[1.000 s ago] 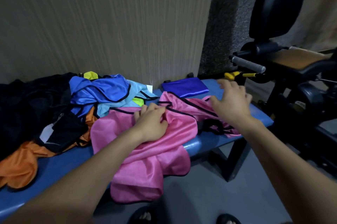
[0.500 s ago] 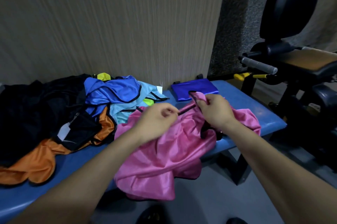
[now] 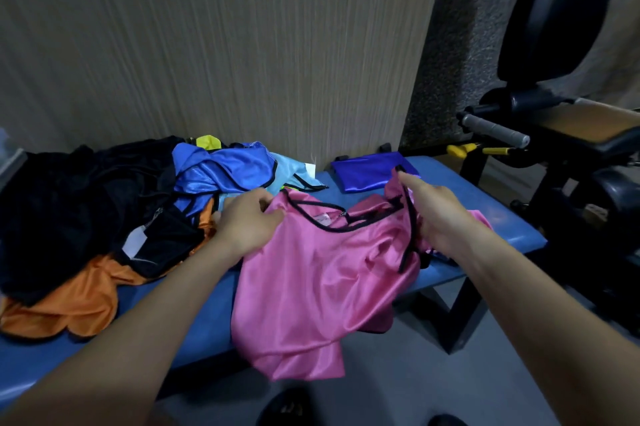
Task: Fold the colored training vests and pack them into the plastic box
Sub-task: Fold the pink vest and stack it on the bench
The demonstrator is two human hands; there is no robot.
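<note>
In the head view a pink training vest (image 3: 322,273) with black piping lies across the near edge of a blue padded bench (image 3: 498,217), its neckline toward the far side and its lower hem spilling off the front toward the floor. The left hand (image 3: 247,223) grips the left shoulder of the vest, fingers curled into the cloth; the right hand (image 3: 438,214) holds the right shoulder, its fingers hooked through the black-edged armhole strap, forefinger stretched toward the far side. The fabric looks thin, shiny and limp, so I judge it light, slippery and quick to slide off the bench or out of a loose pinch; it will not hold a crease unless pressed flat. The piped shoulder straps and neckline seem the firmest places to take hold, since the binding gives the fingers something to catch. To the left sits a heap of unfolded vests: a blue vest (image 3: 225,169) on top, an orange vest (image 3: 69,304) near the front, black garments (image 3: 69,204) behind. A folded dark-blue vest (image 3: 370,171) rests at the far side of the bench. The plastic box cannot be made out with any certainty; a pale edge at the far left may or may not be it. A weight machine (image 3: 554,114) stands to the right
</note>
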